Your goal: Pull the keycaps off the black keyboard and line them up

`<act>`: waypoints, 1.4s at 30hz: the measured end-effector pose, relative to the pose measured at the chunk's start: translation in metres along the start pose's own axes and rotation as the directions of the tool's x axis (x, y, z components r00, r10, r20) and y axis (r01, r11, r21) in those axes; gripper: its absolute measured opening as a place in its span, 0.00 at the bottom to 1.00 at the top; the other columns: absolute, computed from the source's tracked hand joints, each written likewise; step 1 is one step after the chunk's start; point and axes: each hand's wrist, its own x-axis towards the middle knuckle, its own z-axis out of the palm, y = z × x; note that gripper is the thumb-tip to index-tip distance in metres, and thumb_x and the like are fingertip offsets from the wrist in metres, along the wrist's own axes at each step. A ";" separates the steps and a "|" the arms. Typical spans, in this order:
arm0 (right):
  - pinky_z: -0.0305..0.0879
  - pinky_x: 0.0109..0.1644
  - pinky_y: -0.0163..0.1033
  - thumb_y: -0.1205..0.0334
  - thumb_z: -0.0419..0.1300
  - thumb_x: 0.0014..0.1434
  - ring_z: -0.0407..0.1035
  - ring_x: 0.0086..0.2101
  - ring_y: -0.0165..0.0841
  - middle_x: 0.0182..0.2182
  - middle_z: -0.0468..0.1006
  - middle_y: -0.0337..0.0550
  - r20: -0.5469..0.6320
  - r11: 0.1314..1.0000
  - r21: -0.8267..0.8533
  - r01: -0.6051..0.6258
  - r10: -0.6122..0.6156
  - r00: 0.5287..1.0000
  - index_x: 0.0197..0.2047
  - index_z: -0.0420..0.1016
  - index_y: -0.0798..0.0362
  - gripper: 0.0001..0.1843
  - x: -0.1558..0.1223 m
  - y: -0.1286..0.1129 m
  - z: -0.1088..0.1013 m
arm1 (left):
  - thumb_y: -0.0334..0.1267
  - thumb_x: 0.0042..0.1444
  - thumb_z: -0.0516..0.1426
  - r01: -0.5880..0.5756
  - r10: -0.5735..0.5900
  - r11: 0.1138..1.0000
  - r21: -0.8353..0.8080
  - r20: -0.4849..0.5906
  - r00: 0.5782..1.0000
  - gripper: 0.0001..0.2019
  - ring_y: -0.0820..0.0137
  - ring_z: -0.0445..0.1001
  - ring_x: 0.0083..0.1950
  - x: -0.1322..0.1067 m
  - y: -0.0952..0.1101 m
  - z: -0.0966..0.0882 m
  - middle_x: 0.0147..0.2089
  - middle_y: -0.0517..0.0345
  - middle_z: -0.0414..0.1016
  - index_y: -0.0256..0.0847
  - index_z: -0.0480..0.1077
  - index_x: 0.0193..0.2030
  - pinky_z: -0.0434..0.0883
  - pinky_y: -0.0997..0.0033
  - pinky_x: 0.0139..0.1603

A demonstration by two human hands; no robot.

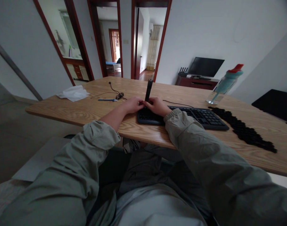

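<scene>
A black strip [148, 90], like a flat strap, stands upright above the left end of a black keyboard [202, 117] on the wooden table. My left hand [133, 105] is closed, its fingertips pinching near the foot of the strip. From the other side my right hand [157, 106] is closed too, thumb and fingers meeting the left fingertips at the strip's lower end. Both hands rest over the keyboard's left part and hide some of its keys. What exactly lies between the fingertips is small and partly covered.
To the left lie a coiled black cable [119, 95], a thin blue stick-like tool [107, 99] and crumpled white tissue [74, 93]. On the right, a long row of black strips [244, 128] lies near a clear bottle [224, 84] with a red top. The table's front edge [148, 139] is close.
</scene>
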 end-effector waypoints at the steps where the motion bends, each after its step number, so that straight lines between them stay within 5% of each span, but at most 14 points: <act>1: 0.58 0.33 0.37 0.49 0.61 0.59 0.65 0.27 0.32 0.26 0.76 0.42 -0.019 1.000 0.027 -0.011 0.011 1.000 0.30 0.77 0.54 0.17 0.002 -0.002 0.000 | 0.34 0.60 0.56 -0.004 0.004 1.000 -0.009 -0.004 1.000 0.11 0.64 0.77 0.45 0.000 0.000 0.000 0.47 0.50 0.81 0.38 0.79 0.44 0.71 0.66 0.50; 5: 0.62 0.34 0.37 0.51 0.63 0.55 0.66 0.29 0.31 0.28 0.74 0.40 -0.198 0.956 0.290 -0.045 0.106 0.975 0.32 0.73 0.53 0.13 0.019 -0.019 0.007 | 0.36 0.60 0.58 -0.013 0.012 0.998 -0.068 -0.015 1.000 0.10 0.63 0.77 0.45 0.000 -0.003 0.002 0.47 0.48 0.81 0.37 0.79 0.44 0.71 0.65 0.51; 10: 0.62 0.27 0.35 0.51 0.58 0.59 0.61 0.22 0.28 0.23 0.66 0.35 -0.198 0.658 0.739 -0.145 0.418 0.887 0.28 0.63 0.50 0.14 0.037 -0.039 0.033 | 0.36 0.61 0.57 0.031 -0.029 0.990 -0.134 0.016 0.999 0.12 0.65 0.78 0.45 0.000 -0.004 0.002 0.50 0.48 0.80 0.36 0.77 0.48 0.71 0.66 0.51; 17: 0.59 0.24 0.33 0.55 0.54 0.60 0.57 0.21 0.28 0.20 0.61 0.34 -0.245 0.592 0.782 -0.192 0.576 0.780 0.24 0.57 0.48 0.16 0.044 -0.024 0.046 | 0.37 0.62 0.55 -0.001 0.001 1.000 -0.007 0.009 1.000 0.12 0.63 0.77 0.44 0.000 0.006 0.002 0.46 0.48 0.81 0.36 0.77 0.45 0.71 0.65 0.48; 23: 0.60 0.22 0.36 0.53 0.52 0.59 0.58 0.18 0.30 0.17 0.57 0.33 -0.234 0.424 0.895 -0.140 0.712 0.662 0.24 0.52 0.46 0.16 0.045 -0.020 0.038 | 0.39 0.62 0.55 -0.052 0.056 0.995 0.081 -0.055 0.997 0.12 0.62 0.76 0.45 0.006 0.009 0.003 0.45 0.49 0.80 0.37 0.78 0.44 0.70 0.65 0.49; 35: 0.63 0.26 0.32 0.54 0.51 0.61 0.51 0.17 0.26 0.15 0.50 0.29 -0.227 0.305 0.952 0.023 0.653 0.723 0.23 0.48 0.48 0.18 0.032 -0.006 -0.014 | 0.47 0.64 0.52 0.017 -0.028 0.998 -0.057 -0.192 0.981 0.19 0.64 0.75 0.45 -0.002 0.002 -0.008 0.44 0.50 0.80 0.36 0.78 0.44 0.70 0.67 0.49; 42: 0.63 0.26 0.31 0.53 0.55 0.62 0.55 0.18 0.25 0.16 0.55 0.30 -0.241 0.338 0.941 0.032 0.598 0.764 0.23 0.55 0.49 0.19 0.003 0.000 -0.058 | 0.50 0.62 0.51 0.074 -0.087 0.994 -0.077 -0.182 0.980 0.22 0.62 0.76 0.46 -0.002 -0.013 -0.009 0.45 0.48 0.80 0.34 0.77 0.45 0.69 0.66 0.49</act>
